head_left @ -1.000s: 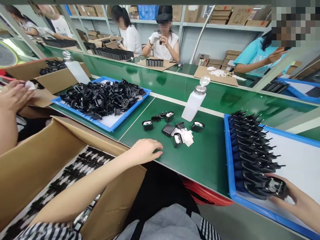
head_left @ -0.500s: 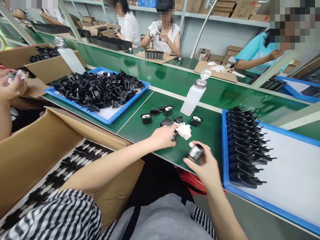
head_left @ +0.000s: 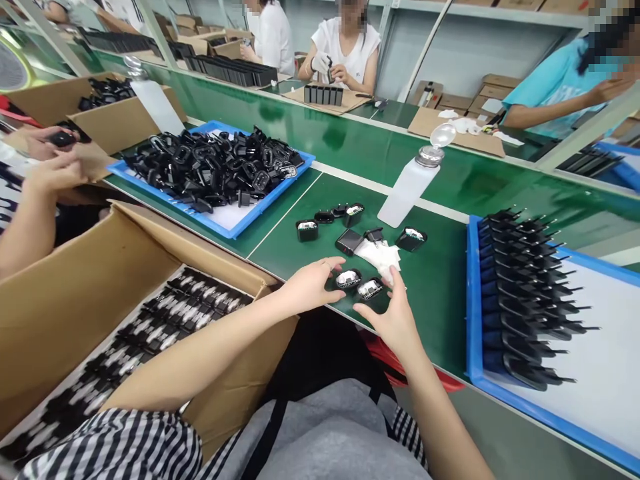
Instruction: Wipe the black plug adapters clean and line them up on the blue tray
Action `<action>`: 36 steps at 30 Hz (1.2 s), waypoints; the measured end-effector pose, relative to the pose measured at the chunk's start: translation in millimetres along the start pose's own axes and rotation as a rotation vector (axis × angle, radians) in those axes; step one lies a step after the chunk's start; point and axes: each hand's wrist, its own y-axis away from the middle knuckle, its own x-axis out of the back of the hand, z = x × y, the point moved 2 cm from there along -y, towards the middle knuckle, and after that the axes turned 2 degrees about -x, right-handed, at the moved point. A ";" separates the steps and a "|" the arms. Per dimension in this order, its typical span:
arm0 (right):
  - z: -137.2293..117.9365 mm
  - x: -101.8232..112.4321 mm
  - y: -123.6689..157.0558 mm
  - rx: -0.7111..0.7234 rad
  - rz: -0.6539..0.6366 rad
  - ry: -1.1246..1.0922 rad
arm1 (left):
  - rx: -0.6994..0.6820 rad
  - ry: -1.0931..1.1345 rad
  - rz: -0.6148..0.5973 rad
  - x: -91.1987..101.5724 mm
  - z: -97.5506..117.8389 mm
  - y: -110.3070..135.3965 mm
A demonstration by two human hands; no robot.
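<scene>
Two small black charger housings lie side by side near the front edge of the green bench. My left hand (head_left: 310,285) pinches the left charger housing (head_left: 349,278). My right hand (head_left: 393,315) grips the right charger housing (head_left: 370,289), its fingertips also touching a crumpled white wipe (head_left: 383,255). Several more black housings (head_left: 350,240) lie loose just beyond, around the wipe. A white pump dispenser bottle (head_left: 411,187) stands behind them.
A blue tray (head_left: 227,230) heaped with black parts is at the left; another blue tray (head_left: 473,333) holds a row of plug chargers at the right. An open cardboard box (head_left: 65,293) of packed parts stands at my left. Another person's hands (head_left: 50,160) work far left; others sit across the bench.
My right hand brought a housing from the right tray down onto the bench beside the one under my left hand. The view has tilted slightly downward.
</scene>
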 end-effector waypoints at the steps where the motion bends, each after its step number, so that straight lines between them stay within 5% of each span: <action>1: 0.1 0.7 0.7 0.020 -0.005 0.007 | -0.014 -0.003 0.018 -0.2 0.5 -0.4; 12: -18.3 1.9 -6.4 0.244 -0.078 0.262 | -0.161 -0.044 0.080 -7.4 1.3 -0.8; 17: -19.5 0.4 -10.7 0.217 -0.084 0.225 | -0.271 -0.098 0.093 -7.9 -1.6 -2.1; 25: -7.8 -4.8 -6.2 0.138 -0.022 0.107 | -0.056 0.036 0.084 -6.2 -2.8 2.6; 29: 1.1 0.1 -3.6 0.070 -0.057 0.113 | -0.057 -0.211 0.138 30.8 -18.3 6.7; 33: 2.5 0.8 -2.9 -0.029 -0.094 0.144 | 0.304 -0.366 0.503 97.4 -69.4 14.5; 36: 2.0 -2.5 -1.6 -0.018 -0.117 0.125 | 0.506 -0.372 0.692 128.2 -108.0 12.7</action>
